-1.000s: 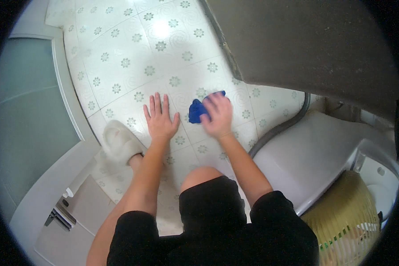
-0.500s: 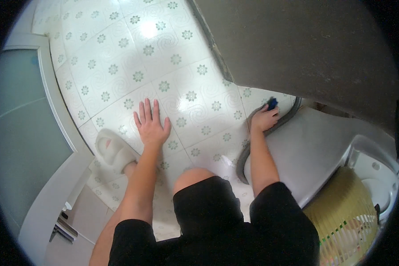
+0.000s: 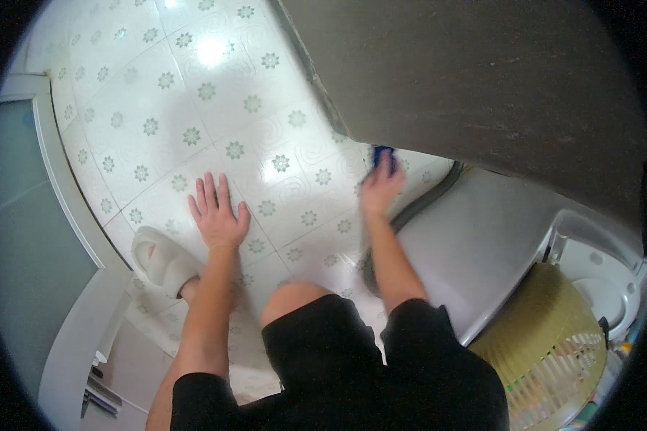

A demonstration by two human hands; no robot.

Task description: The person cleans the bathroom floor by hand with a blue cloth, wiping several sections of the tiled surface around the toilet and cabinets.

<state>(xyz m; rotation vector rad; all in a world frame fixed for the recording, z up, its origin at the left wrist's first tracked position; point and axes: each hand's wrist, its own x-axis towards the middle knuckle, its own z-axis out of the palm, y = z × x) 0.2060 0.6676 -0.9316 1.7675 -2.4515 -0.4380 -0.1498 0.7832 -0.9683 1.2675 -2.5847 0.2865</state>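
My left hand (image 3: 221, 224) lies flat on the floor tiles (image 3: 235, 172) with its fingers spread and nothing in it. Off to the right, my right hand (image 3: 382, 192) is closed on a small dark blue thing (image 3: 384, 154), blocky in shape, whose exact kind is hard to make out. It is pressed low near the floor, just by the near corner of a dark brown panel (image 3: 474, 79). The hand is slightly blurred. A grey corrugated hose (image 3: 431, 195) curves along the floor beside my right forearm, which hides part of it.
Right of the hose stands a grey-white appliance side (image 3: 474, 244), with a yellowish slatted basket (image 3: 546, 345) close by. A frosted-glass door with a white frame (image 3: 61, 190) is at the left. A white slipper (image 3: 164, 262) on my foot rests near it.
My right hand has moved left with the blue thing, away from the hose and toward the panel's corner. The whole view has shifted a little; my left hand stays flat on the floor.
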